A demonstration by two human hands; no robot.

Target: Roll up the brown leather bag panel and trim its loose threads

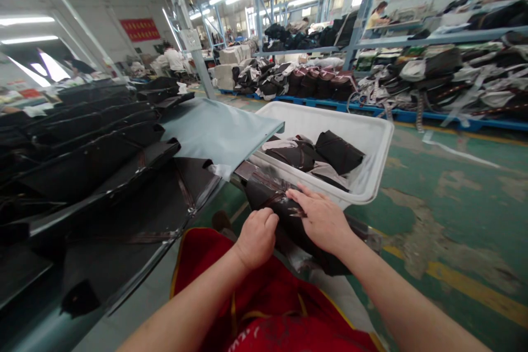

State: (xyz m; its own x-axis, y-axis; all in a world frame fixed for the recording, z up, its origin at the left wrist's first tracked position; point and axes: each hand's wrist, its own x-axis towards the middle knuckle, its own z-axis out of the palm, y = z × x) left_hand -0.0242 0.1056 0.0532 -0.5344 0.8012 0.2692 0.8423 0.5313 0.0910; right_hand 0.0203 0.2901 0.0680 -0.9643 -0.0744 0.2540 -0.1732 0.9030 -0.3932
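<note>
A dark bag in clear plastic wrap [272,195] lies on my lap, its far end against the white plastic bin [373,140]. My left hand [256,237] is curled closed on the near edge of that wrapped bag. My right hand [322,219] lies flat on top of it with its fingers stretched out. Inside the bin lie several similar dark wrapped bags [315,155]. I wear a red garment [264,297].
At my left, a grey-topped table [214,132] carries rows of overlapping black flat pieces [94,159]. Blue pallets and shelving with piled bags [433,82] stand across the green floor [454,203]. Other people work in the far background.
</note>
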